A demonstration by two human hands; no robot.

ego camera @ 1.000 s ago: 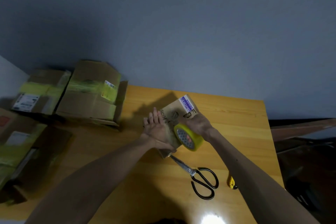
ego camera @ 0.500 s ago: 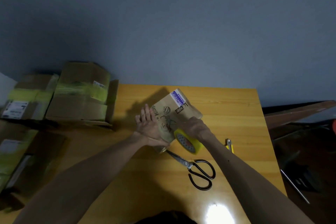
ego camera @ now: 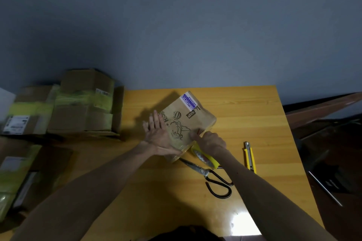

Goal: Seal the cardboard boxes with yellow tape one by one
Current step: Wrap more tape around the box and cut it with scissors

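A small cardboard box (ego camera: 188, 117) with a black drawing and a purple-white label lies tilted on the yellow wooden table (ego camera: 244, 115). My left hand (ego camera: 157, 135) presses flat on the box's left side with straight fingers. My right hand (ego camera: 210, 140) grips the yellow tape roll (ego camera: 205, 157) at the box's near right edge, one finger reaching onto the box top. Most of the roll is hidden under the hand.
Black-handled scissors (ego camera: 213, 178) lie just in front of the box. A yellow utility knife (ego camera: 249, 157) lies to the right. Several boxes with yellow tape (ego camera: 82, 103) are stacked at the left, more at the near left (ego camera: 17, 172). Dark clutter lies past the table's right edge.
My right hand has lowered the tape roll from upright beside the box down to its near right edge. The left hand stays flat on the box. The view shifted, bringing the utility knife fully into sight.
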